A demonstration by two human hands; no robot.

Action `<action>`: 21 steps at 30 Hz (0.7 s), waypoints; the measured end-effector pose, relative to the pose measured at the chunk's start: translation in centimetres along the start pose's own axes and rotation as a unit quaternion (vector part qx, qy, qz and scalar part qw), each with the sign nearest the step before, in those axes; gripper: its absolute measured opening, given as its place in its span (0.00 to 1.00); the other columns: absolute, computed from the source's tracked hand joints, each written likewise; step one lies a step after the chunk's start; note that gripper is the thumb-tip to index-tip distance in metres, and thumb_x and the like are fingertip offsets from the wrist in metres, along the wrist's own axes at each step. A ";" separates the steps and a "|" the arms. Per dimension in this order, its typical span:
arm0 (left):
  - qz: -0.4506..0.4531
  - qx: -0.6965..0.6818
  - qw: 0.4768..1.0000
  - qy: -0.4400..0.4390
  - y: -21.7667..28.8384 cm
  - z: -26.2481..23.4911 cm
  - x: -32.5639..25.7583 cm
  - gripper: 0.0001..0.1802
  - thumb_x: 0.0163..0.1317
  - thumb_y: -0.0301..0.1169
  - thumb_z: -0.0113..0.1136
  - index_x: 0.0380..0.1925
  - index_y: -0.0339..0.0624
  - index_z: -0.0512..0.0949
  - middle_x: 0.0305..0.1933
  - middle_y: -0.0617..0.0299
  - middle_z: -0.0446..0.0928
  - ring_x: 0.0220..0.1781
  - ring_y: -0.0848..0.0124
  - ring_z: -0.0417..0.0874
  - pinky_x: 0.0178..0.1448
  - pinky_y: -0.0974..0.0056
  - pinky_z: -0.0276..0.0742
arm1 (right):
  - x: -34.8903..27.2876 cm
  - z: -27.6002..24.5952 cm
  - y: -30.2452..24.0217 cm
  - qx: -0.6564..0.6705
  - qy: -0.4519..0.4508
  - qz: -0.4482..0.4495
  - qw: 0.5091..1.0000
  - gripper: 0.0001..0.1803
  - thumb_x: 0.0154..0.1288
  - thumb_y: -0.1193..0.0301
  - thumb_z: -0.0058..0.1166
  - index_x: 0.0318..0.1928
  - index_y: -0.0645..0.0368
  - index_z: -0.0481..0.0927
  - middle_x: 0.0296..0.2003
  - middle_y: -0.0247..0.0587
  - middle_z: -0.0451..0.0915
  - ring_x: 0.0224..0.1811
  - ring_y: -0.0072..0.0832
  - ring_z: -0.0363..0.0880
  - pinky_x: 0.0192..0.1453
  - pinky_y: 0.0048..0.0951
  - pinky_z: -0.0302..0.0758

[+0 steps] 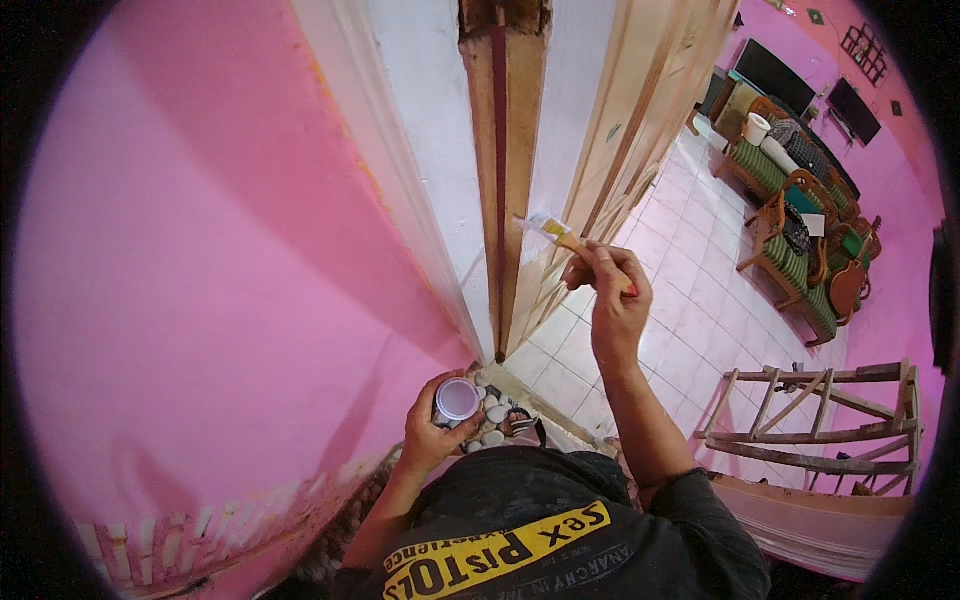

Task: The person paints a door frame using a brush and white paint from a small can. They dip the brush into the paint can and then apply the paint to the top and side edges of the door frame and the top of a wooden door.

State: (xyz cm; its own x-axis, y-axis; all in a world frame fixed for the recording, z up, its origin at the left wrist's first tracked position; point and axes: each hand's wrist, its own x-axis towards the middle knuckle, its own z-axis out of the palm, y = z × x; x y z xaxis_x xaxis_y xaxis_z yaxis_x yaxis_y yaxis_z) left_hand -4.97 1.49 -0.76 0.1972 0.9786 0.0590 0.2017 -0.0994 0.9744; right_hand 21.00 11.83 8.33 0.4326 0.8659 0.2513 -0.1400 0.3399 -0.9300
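Brush held to the door frame, paint cup held low.

The right hand (612, 285) grips a small paintbrush (553, 232) by its handle, bristles touching the brown wooden door frame (505, 180) between the white jamb and the open door. The left hand (432, 425) is wrapped around a small round cup (457, 399) of pale paint, held near the waist, above pebbles at the foot of the pink wall (200, 260). Beyond lie a tiled floor (690, 300), green-cushioned chairs and a wooden ladder (820, 420).
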 end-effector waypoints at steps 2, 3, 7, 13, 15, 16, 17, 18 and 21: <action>0.030 0.025 0.999 0.028 -0.5 -0.4 -0.2 0.36 0.55 0.31 0.79 0.62 0.35 0.72 0.56 0.53 0.82 0.59 0.66 0.83 0.65 0.61 0.77 | -0.7 0.1 -1.7 0.021 0.018 -0.002 1.000 0.13 0.79 0.68 0.51 0.46 0.70 0.80 0.33 0.45 0.84 0.31 0.26 0.83 0.39 0.27 0.80; 0.032 0.023 0.999 0.028 -0.7 -0.7 -0.4 0.36 0.55 0.31 0.79 0.62 0.35 0.72 0.56 0.53 0.82 0.59 0.66 0.83 0.65 0.61 0.77 | -1.2 -0.4 -1.6 0.010 0.028 0.002 1.000 0.14 0.79 0.68 0.52 0.46 0.70 0.80 0.32 0.44 0.84 0.31 0.26 0.83 0.38 0.26 0.80; 0.037 0.004 0.999 0.016 -0.6 -1.6 -0.4 0.37 0.55 0.31 0.79 0.62 0.35 0.72 0.56 0.53 0.82 0.59 0.66 0.83 0.65 0.61 0.77 | -2.0 -3.1 1.9 -0.055 0.043 0.051 0.996 0.14 0.79 0.67 0.53 0.45 0.69 0.80 0.31 0.42 0.83 0.30 0.24 0.82 0.36 0.25 0.79; 0.037 0.013 0.999 -0.015 -0.2 -3.2 -0.7 0.37 0.55 0.29 0.78 0.64 0.34 0.71 0.61 0.51 0.79 0.63 0.65 0.81 0.68 0.60 0.76 | 0.0 0.0 2.2 0.000 0.042 0.004 0.999 0.13 0.77 0.67 0.54 0.44 0.69 0.80 0.31 0.43 0.84 0.29 0.24 0.82 0.35 0.26 0.79; 0.045 0.017 0.999 -0.013 -0.3 -3.6 -0.7 0.36 0.55 0.30 0.79 0.62 0.35 0.72 0.57 0.52 0.81 0.59 0.66 0.83 0.64 0.61 0.78 | 0.2 0.3 -0.2 0.021 0.058 -0.015 0.998 0.12 0.77 0.69 0.53 0.45 0.69 0.80 0.32 0.44 0.84 0.29 0.26 0.82 0.35 0.27 0.79; 0.036 0.023 0.999 -0.013 -0.5 -3.8 -0.8 0.36 0.55 0.30 0.79 0.62 0.35 0.72 0.58 0.52 0.81 0.59 0.66 0.83 0.65 0.61 0.78 | 0.2 0.3 -0.8 0.040 0.069 -0.029 0.996 0.11 0.77 0.70 0.53 0.45 0.69 0.80 0.32 0.45 0.84 0.29 0.26 0.82 0.35 0.27 0.79; 0.027 0.029 0.999 -0.013 -0.6 -4.1 -0.9 0.36 0.55 0.30 0.79 0.62 0.35 0.72 0.58 0.52 0.81 0.60 0.66 0.83 0.65 0.60 0.78 | 0.0 0.1 -1.0 0.040 0.090 -0.028 0.995 0.11 0.76 0.70 0.54 0.43 0.68 0.80 0.30 0.44 0.83 0.28 0.26 0.82 0.34 0.27 0.79; 0.027 0.030 0.999 -0.015 -0.7 -4.5 -1.0 0.36 0.55 0.30 0.79 0.62 0.35 0.72 0.58 0.52 0.81 0.60 0.66 0.83 0.65 0.60 0.78 | -0.1 -0.4 -0.2 0.041 0.092 -0.029 0.995 0.11 0.76 0.70 0.54 0.43 0.68 0.80 0.30 0.44 0.83 0.28 0.26 0.82 0.34 0.27 0.79; 0.024 0.012 0.999 -0.040 -0.7 -5.1 -1.1 0.38 0.54 0.28 0.79 0.64 0.35 0.71 0.64 0.51 0.77 0.64 0.65 0.80 0.70 0.58 0.75 | -1.0 -3.5 5.3 -0.064 0.111 0.038 0.991 0.12 0.76 0.68 0.55 0.41 0.68 0.80 0.28 0.41 0.83 0.25 0.23 0.81 0.29 0.24 0.77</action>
State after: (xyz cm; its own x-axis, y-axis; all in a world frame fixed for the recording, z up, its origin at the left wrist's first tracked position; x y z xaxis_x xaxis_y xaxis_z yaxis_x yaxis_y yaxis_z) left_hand -10.19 1.44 -0.37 0.2824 0.9554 0.0867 0.2126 -0.1505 0.9655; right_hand 22.93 11.45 2.17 0.6123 0.7805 0.1264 -0.0729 0.2149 -0.9739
